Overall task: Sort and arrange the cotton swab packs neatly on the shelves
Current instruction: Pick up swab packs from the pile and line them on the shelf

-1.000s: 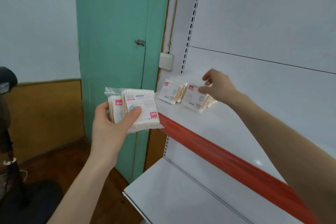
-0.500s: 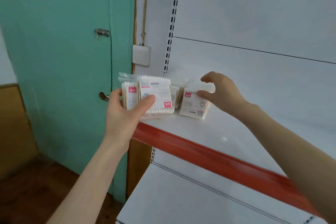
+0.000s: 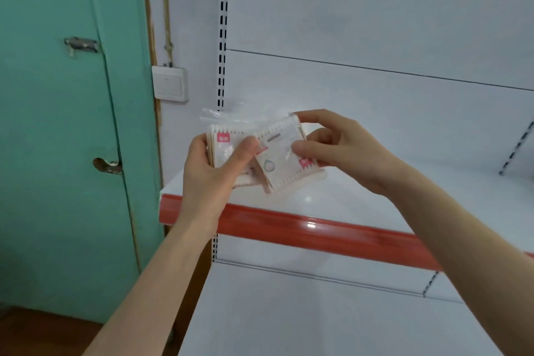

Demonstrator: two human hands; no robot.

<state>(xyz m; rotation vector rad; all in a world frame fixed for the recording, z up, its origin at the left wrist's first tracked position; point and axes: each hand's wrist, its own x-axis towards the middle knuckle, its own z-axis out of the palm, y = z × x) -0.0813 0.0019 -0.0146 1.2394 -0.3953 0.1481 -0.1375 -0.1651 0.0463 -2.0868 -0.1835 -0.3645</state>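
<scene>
Above the left end of the upper shelf (image 3: 390,193), both hands hold cotton swab packs clear of its surface. The left hand (image 3: 211,182) has its grip closed on a stack of packs (image 3: 224,150) — thumb across the front. The right hand (image 3: 344,150) pinches one tilted pack (image 3: 284,162), which overlaps the stack. A red edge strip (image 3: 318,225) runs along the shelf front.

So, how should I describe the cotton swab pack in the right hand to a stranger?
Find the white shelf with the red strip, right of the green door. Over its left end, the right hand pinches one cotton swab pack. It tilts, pink mark low right; the left hand's stack stands straighter, pink label on top.
</scene>
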